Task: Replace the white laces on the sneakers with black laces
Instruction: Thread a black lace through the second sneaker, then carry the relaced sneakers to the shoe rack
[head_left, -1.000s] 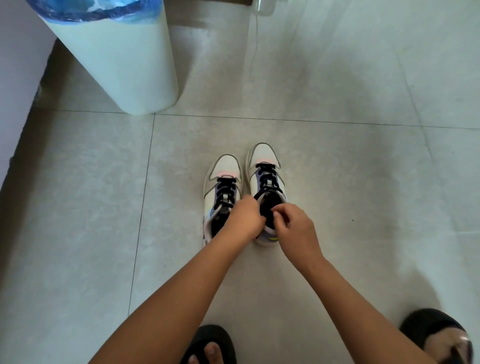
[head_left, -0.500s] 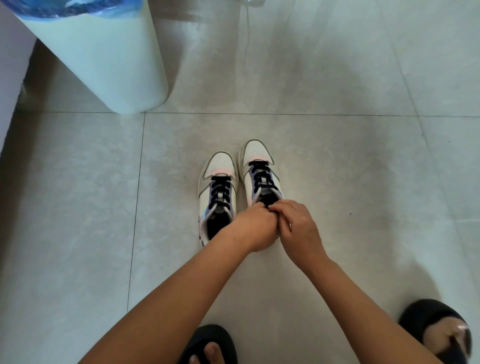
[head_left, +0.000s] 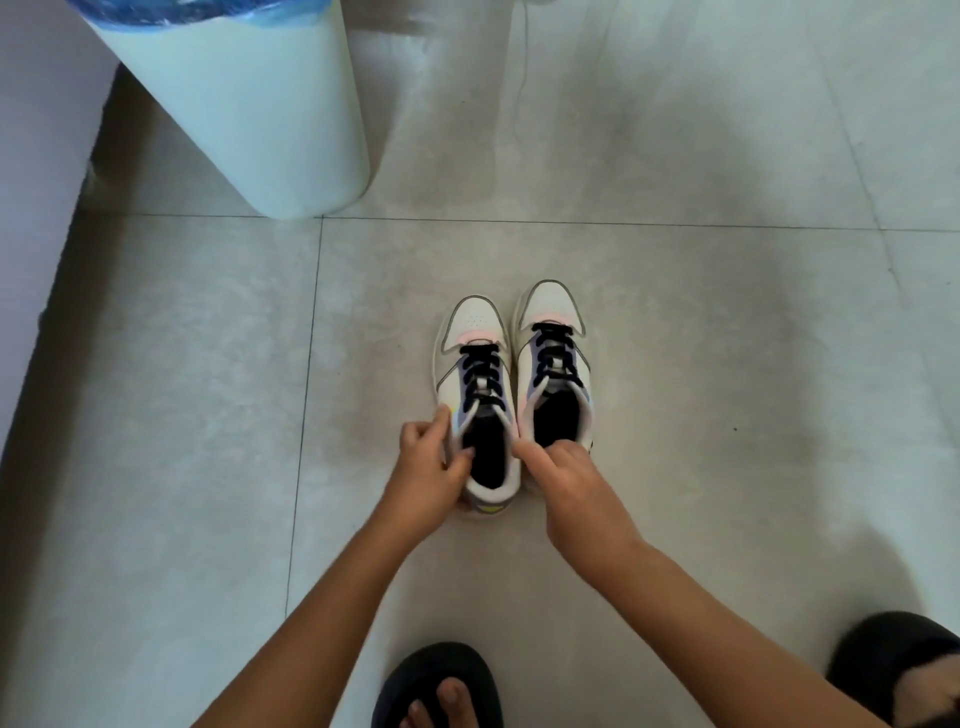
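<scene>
No brand or writing is legible. On the floor (head_left: 182, 415), the left hand (head_left: 428, 473) grasps the left sneaker (head_left: 475, 332) collar; its black laces (head_left: 480, 376) are threaded. The right hand (head_left: 574, 480) curls between it and the right sneaker (head_left: 548, 306); that grip's hold is unclear.

Soft daylight, dim corners, slight motion blur.

Two bare forearms without sleeves, left hand (head_left: 426, 470) and right hand (head_left: 574, 480) without rings or gloves, black open-toed slippers (head_left: 441, 675) on both feet, toes showing
</scene>
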